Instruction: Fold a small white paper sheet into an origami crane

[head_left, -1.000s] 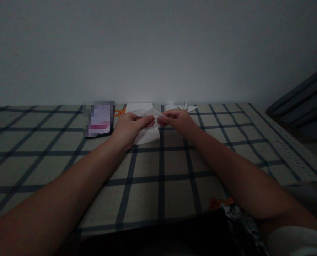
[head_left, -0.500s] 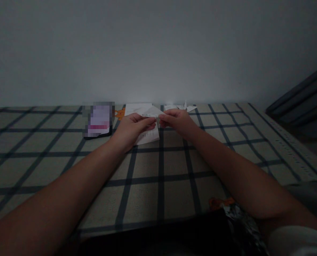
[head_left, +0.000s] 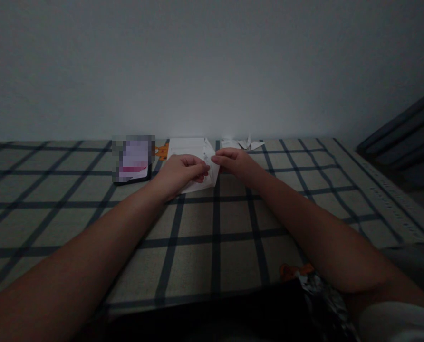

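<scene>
A small folded white paper [head_left: 215, 173] with faint dark marks is held up between my hands, tilted on edge. The thumb and index finger of my right hand [head_left: 235, 162] pinch its upper right edge. My left hand [head_left: 181, 173] is closed in front of the paper, its thumb pressed against curled fingers; whether it grips anything is hidden. Behind and below it lies a flat white sheet of paper [head_left: 186, 144], partly covered by the left hand. Beyond my right hand rests a folded paper shape [head_left: 248, 143] with a raised point.
A phone [head_left: 135, 159], its picture blurred out, stands left of the papers, beside an orange bear figure [head_left: 161, 151]. The checked tablecloth [head_left: 197, 256] reaches the wall [head_left: 212, 66]. Dark striped fabric [head_left: 408, 137] hangs at the right.
The folded paper has swung from lying nearly flat across both hands to a steeper tilt by my right fingertips. My left fingers have curled in and sit slightly lower.
</scene>
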### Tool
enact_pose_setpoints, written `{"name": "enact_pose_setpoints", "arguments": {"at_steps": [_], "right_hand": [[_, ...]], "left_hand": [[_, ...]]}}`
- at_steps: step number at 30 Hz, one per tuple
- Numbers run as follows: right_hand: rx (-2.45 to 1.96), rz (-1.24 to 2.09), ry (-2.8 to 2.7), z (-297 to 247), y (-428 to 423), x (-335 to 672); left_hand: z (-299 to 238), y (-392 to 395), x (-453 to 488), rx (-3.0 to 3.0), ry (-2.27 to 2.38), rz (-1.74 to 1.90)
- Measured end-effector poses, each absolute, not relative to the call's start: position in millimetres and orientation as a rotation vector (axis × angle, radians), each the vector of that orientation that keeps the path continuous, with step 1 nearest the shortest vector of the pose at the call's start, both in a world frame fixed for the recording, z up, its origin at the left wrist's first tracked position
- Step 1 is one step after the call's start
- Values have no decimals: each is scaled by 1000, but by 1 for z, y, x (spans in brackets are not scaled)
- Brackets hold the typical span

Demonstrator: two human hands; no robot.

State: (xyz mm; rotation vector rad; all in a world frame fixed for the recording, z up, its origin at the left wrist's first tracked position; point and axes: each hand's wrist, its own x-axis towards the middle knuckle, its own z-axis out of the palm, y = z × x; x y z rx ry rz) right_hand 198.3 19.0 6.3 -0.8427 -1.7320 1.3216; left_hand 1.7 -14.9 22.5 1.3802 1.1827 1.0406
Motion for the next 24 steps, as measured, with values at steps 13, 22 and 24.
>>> {"name": "enact_pose_setpoints", "arguments": {"at_steps": [13, 22, 24], "right_hand": [[-820, 1410, -1630, 3, 22, 199], [-772, 1471, -1592, 0, 25, 200], [-773, 1474, -1592, 0, 26, 200]], "left_hand": [[21, -14, 0, 1427, 1158, 1066], [19, -13, -2, 1517, 1180, 1090], [19, -13, -2, 1541, 1183, 1092]]}}
